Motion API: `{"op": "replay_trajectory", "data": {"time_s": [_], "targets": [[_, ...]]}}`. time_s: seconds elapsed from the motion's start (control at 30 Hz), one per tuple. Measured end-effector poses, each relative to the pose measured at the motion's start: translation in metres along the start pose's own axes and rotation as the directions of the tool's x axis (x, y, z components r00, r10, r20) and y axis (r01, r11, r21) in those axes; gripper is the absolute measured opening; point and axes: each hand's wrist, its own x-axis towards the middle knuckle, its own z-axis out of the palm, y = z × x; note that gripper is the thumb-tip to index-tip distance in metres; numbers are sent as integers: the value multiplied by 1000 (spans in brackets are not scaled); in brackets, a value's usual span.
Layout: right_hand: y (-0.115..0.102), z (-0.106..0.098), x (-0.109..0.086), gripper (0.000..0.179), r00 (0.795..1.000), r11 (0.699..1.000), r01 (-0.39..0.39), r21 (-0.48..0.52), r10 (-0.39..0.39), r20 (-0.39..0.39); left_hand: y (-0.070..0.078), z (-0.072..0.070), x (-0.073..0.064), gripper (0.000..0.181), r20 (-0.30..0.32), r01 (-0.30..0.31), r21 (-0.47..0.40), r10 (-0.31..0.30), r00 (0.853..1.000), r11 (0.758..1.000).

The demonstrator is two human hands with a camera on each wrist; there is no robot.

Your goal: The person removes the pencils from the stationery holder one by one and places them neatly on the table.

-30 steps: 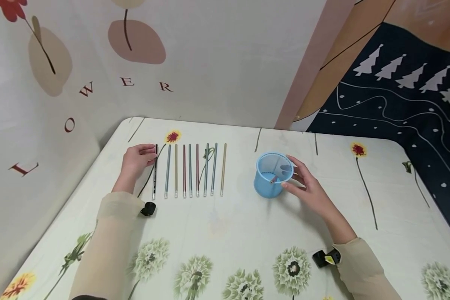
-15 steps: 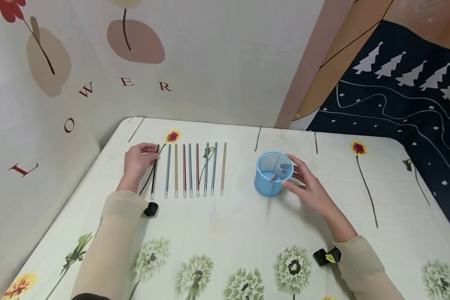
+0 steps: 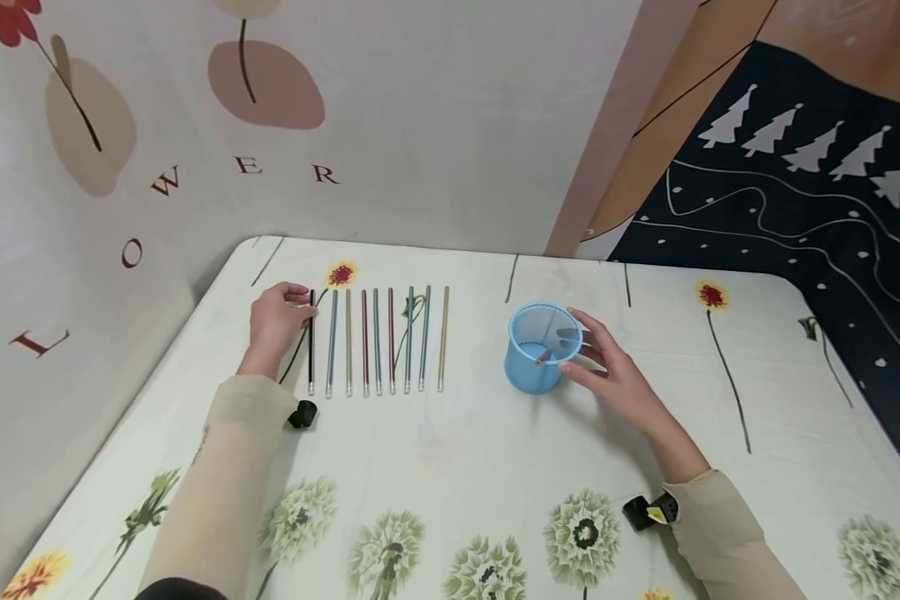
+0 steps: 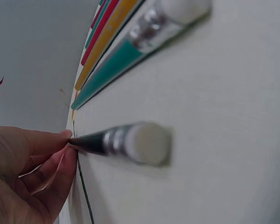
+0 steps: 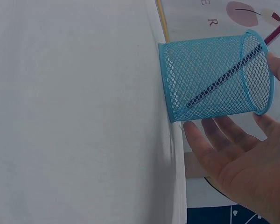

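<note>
At the left end of a row of pencils, my left hand (image 3: 276, 321) pinches the far tip of a black pencil (image 3: 311, 346) between thumb and fingers. Its white eraser (image 4: 151, 142) faces the wrist camera. Beside it lie a blue-green pencil (image 3: 332, 346), a yellow pencil (image 3: 348, 346) and several others, spaced apart, erasers toward me. My right hand (image 3: 611, 371) holds the right side of a light blue mesh pen cup (image 3: 528, 375), thumb at the rim and fingers around the far side. Inside the cup leans a dark red pencil (image 5: 277, 30), its end showing past the rim.
A white flower-printed cloth (image 3: 435, 450) covers the table. Behind it hangs a printed curtain (image 3: 450, 150), with a dark tree-patterned part (image 3: 780, 192) at the right. Small black cameras sit at both wrists.
The black pencil's eraser end swung slightly left, then back right, and the pencil now lies straighter beside the row. My left hand shifted slightly right. The right hand and cup stayed in place.
</note>
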Motion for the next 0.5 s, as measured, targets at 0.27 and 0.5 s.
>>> {"op": "replay_trajectory", "data": {"time_s": [0.27,0.5], "targets": [[0,0,0,73,1000,1000,1,1,-1,-2,-2,-6,-3,47,58,20,-67,-16,998,998],[-1,-1,0,73,1000,1000,8,0,-8,0,-4,-8,-12,48,109,21,-70,-13,994,997]]}}
